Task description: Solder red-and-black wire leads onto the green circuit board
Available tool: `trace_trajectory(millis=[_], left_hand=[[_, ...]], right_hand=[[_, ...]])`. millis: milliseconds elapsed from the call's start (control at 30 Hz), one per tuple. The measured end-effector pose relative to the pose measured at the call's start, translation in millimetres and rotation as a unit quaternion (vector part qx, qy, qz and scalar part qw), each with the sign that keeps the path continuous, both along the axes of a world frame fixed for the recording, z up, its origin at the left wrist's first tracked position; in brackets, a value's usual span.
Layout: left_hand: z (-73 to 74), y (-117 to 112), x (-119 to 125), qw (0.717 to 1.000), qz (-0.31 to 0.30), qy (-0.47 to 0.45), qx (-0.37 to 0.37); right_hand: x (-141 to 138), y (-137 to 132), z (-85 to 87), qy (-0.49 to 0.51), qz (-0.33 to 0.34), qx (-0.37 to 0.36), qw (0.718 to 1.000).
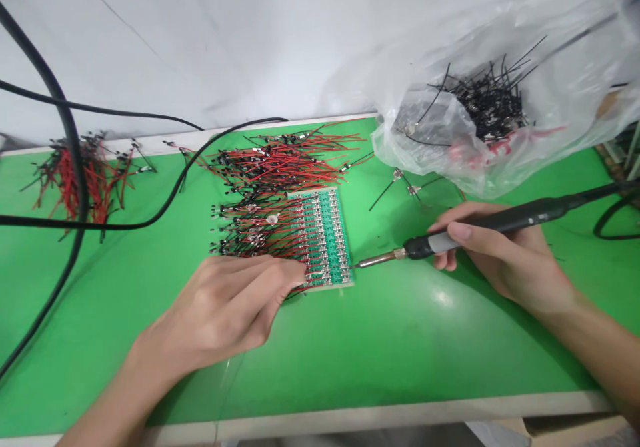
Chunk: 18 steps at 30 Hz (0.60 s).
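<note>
My right hand (510, 254) is closed round the handle of a soldering iron (450, 237). The iron's tip lies by the right edge of a green circuit board (327, 234), near its lower right corner. Rows of silvery solder pads cover the board. My left hand (235, 307) is closed, its fingertips pinched at the board's lower left edge; what they grip is most likely one of the thin wires, mostly hidden by the fingers. Many red and black wires (280, 230) run out from the board's left side.
A pile of red and black wires (285, 157) lies behind the board, another bundle (87, 174) at the left. A clear plastic bag (425, 120) holding black-leaded parts (493, 100) stands at back right. Thick black cables (75, 154) cross the left side of the green mat (400, 347).
</note>
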<state>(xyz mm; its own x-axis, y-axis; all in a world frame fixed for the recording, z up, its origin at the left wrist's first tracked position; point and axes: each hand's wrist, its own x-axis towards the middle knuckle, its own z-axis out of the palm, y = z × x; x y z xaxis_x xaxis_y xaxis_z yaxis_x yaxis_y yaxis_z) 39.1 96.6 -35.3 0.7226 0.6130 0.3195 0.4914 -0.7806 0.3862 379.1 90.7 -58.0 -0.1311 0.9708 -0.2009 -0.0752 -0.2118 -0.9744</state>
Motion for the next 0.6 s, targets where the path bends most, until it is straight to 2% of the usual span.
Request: trace_trajectory(millis=[233, 600], left_hand=[[-1.2, -0.1, -0.5, 1.0, -0.01, 0.021, 0.018], [-2.3, -0.2, 1.1, 0.999, -0.016, 0.005, 0.041]], right_hand=[[0.0, -0.1, 1.8, -0.004, 0.001, -0.003, 1.0], [0.6, -1.1, 2.1, -0.002, 0.004, -0.005, 1.0]])
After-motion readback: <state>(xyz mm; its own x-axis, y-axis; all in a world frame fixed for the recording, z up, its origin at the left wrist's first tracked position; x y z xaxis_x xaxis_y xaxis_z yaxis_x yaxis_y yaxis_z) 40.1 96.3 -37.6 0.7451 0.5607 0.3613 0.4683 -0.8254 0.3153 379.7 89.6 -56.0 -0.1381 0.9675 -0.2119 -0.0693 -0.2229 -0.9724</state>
